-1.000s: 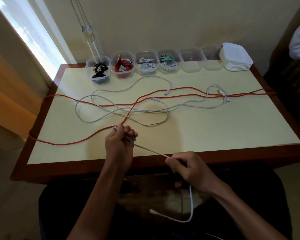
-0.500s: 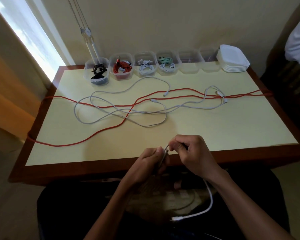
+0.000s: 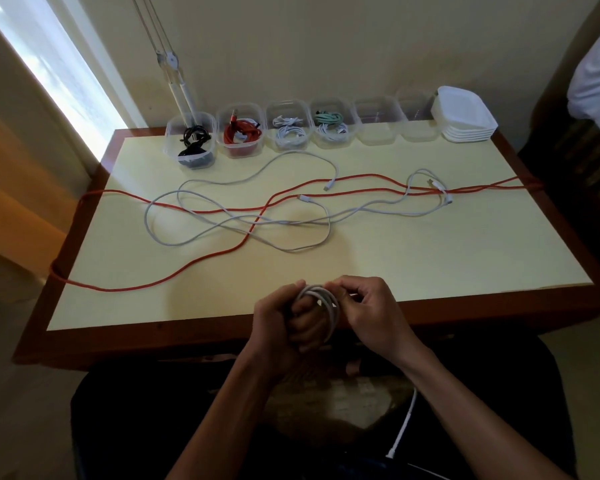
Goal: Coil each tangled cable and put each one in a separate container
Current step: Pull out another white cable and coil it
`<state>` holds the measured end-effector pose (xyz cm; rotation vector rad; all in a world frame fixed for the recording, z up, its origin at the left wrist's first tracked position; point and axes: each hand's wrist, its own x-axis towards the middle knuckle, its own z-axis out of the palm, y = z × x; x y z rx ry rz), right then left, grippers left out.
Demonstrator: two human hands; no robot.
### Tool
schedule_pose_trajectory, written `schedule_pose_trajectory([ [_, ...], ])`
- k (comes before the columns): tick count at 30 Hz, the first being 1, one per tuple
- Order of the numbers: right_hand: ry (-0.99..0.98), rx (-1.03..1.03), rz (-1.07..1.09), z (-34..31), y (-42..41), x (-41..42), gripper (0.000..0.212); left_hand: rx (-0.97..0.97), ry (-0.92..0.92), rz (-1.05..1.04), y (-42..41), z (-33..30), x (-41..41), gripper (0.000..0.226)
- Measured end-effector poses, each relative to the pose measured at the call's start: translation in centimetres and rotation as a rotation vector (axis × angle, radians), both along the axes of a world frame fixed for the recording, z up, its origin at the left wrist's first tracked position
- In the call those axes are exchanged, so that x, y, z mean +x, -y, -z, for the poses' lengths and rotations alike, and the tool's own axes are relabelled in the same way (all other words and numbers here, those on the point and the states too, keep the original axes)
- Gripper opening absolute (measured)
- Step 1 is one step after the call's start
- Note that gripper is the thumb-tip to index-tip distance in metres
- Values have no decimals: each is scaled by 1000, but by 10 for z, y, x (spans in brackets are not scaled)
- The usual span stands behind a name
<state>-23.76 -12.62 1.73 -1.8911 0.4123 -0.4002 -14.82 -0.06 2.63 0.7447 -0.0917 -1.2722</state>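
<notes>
pale yellow table (image 3: 430, 258) with a dark wooden rim, pushed against a cream wall, window light spilling in from the left. both hands have pulled back from the middle of the table to its near edge. a second ago the left hand (image 3: 284, 320) was out by the red cable, drawing the white cable (image 3: 321, 299) taut; now that cable sits wound in several loops around the left hand's curled fingers, and the right hand (image 3: 371, 313) pinches a loop at the top, fingers bent on it. the loose tail (image 3: 404, 427) that hung long over the lap is shorter and dangles below the right wrist, plug at the end. so this coil looks nearly done, a few wraps left before it can go in a box.

along the far edge stands a row of clear containers: the black cable's box (image 3: 191, 140), the red one (image 3: 241, 135), a white one (image 3: 288, 131), a green-and-white one (image 3: 333, 128), then two empty containers (image 3: 378, 128) (image 3: 418, 124), and a stack of white lids (image 3: 465, 121) at the right end. the next empty box looks like the home for this coil.

between the hands and that row lies the rest of the tangle: a long red cable (image 3: 361, 178) running off both sides of the table, and white cables on the table (image 3: 236, 220) looped over and under it. reaching across them risks snagging a loop, i reckon. someone's white sleeve (image 3: 596, 64) shows at the far right.
</notes>
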Motion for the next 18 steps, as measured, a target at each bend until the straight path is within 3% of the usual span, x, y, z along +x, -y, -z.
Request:
schedule_pose_trajectory([
  [2,16,-10,30,4,-7,1,43,22,-50,-58,2,-1,0,42],
  [5,16,-62,85,9,-16,1,43,97,-78,-96,5,-1,0,44],
  [10,-20,-117,175,23,-26,3,50,377,37,-143,17,4,-6,51],
  [15,-54,-275,248,41,-20,4,46,609,301,-316,34,11,-23,50],
  [18,-17,-363,263,42,-13,4,49,636,575,-462,37,23,-28,56],
])
